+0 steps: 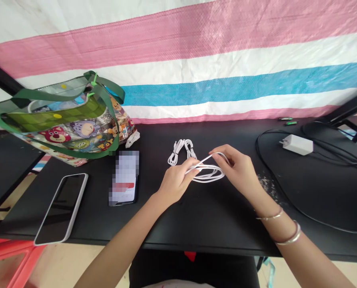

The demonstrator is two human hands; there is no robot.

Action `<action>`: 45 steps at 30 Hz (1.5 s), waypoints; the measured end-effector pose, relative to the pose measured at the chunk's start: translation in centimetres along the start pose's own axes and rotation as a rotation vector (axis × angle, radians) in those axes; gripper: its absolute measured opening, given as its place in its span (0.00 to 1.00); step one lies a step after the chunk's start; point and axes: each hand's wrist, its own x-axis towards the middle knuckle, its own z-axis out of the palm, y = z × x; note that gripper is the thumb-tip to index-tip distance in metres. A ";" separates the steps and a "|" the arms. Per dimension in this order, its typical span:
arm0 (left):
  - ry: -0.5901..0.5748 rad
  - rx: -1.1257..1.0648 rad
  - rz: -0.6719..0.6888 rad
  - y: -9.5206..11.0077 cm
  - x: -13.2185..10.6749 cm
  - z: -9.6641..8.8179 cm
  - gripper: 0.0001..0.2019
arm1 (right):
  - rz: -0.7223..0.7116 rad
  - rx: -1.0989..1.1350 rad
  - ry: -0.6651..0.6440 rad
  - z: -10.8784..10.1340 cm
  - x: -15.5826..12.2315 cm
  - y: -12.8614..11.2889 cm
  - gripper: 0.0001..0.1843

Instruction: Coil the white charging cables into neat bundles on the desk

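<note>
- The left hand [176, 181] is pinching the coiled white cable [210, 181] between its thumb and fingers.
- The right hand [238, 168] is holding a strand of this same cable, at the right side of the coil.
- The coil is above the black table [202, 224], near the middle.
- Just at its far left side lie tied white bundles [175, 154].
- The white adapter [297, 145] lies to the far right.

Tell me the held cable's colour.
The held cable is white, clearest in the head view.
</note>
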 end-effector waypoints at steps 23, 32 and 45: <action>0.417 0.067 -0.195 0.7 0.0 -1.2 0.10 | -0.298 -0.381 0.003 1.0 -0.7 0.4 0.13; 0.579 -0.031 -0.255 0.2 0.5 -1.6 0.05 | -0.478 -0.372 -0.005 1.0 -0.9 0.0 0.15; 0.454 -0.035 -0.235 0.0 0.4 -1.2 0.07 | -0.650 -0.220 -0.253 1.7 -1.5 -0.7 0.06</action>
